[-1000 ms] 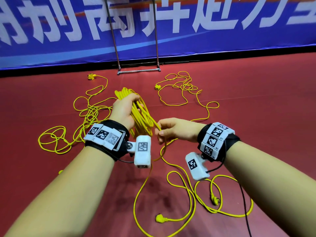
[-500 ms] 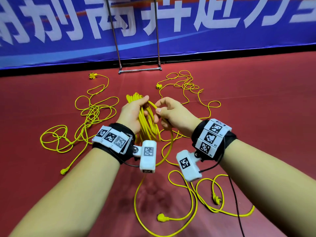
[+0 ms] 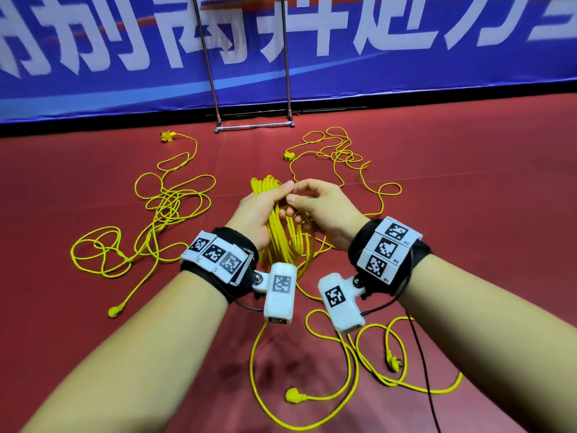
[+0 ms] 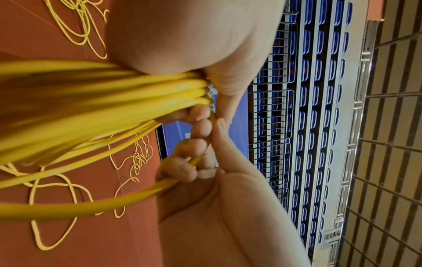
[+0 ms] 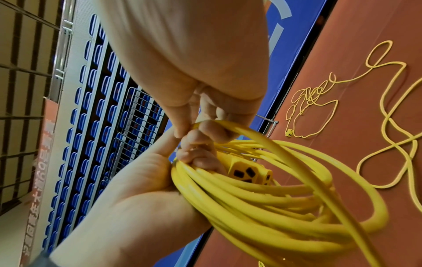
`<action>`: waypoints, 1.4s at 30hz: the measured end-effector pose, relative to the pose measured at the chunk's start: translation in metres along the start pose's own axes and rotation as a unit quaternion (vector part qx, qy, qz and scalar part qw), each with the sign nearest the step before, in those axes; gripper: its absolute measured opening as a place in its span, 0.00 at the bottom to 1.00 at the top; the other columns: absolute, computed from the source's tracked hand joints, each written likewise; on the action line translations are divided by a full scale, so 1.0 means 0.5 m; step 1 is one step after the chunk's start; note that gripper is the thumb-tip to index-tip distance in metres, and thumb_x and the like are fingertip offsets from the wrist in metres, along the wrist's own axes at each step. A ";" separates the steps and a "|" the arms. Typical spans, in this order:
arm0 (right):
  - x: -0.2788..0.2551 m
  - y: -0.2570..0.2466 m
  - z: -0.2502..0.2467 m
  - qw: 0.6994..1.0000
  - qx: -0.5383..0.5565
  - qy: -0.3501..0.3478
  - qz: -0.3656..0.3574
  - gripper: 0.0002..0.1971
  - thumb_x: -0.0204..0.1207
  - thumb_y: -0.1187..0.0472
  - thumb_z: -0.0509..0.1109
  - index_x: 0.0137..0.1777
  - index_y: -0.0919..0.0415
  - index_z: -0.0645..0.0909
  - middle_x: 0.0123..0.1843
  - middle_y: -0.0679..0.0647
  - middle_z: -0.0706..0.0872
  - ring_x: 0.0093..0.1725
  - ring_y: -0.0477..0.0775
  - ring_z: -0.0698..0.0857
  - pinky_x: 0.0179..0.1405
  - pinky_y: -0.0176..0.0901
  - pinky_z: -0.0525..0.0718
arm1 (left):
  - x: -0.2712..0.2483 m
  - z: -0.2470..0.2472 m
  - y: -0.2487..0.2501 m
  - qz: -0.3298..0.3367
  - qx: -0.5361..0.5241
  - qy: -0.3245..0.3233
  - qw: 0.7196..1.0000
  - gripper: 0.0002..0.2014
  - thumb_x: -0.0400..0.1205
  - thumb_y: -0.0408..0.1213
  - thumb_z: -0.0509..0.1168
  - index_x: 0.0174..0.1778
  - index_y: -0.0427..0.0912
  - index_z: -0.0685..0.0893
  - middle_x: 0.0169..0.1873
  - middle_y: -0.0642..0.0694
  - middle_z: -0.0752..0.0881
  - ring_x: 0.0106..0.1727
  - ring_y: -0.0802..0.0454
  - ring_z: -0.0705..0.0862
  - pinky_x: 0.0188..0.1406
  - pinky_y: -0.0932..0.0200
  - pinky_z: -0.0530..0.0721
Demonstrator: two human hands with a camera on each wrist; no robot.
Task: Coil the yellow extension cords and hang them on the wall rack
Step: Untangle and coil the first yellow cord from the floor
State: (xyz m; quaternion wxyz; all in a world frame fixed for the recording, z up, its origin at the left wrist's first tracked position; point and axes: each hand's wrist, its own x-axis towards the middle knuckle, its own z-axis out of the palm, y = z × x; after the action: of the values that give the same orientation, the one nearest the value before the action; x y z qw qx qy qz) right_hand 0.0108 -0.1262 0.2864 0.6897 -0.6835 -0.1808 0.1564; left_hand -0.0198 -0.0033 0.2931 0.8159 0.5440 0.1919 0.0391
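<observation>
Head cam: left hand [image 3: 259,214] grips the yellow coil [image 3: 285,242] up top so loops hang neat. Right hand [image 3: 324,210] pinches the next bit of cord, prob. to add a loop. Two more cords [image 3: 168,201] lie on the red floor [image 3: 468,182] near the rack [image 3: 254,128].

L wrist cam: right-hand fingers [image 4: 194,146] curl round one strand.

R wrist cam: socket end [image 5: 247,172] sits inside the coil.

The coil [image 3: 282,235] hangs between both hands, loose cords [image 3: 162,210] sprawl on the floor [image 3: 468,198] to either side, and the rack [image 3: 254,128] stands behind.

Yellow cords [image 3: 282,242], red floor [image 3: 468,214]
</observation>
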 end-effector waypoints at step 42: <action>0.020 0.163 -0.130 0.939 -0.309 -0.131 0.071 0.10 0.78 0.70 0.69 0.39 0.57 0.77 0.30 0.51 0.77 0.27 0.50 0.75 0.28 0.38 0.76 | 0.007 -0.099 0.129 0.025 -0.205 0.112 0.972 0.17 0.80 0.29 0.60 0.27 0.46 0.64 0.18 0.53 0.67 0.16 0.56 0.67 0.26 0.62 0.73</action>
State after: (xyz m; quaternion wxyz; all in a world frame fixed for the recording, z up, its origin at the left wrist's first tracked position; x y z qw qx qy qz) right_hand 0.0521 -0.1777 0.2054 0.4022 -0.8474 -0.2599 0.2292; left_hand -0.0250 0.0670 0.3337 0.8822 0.3616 0.2566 0.1586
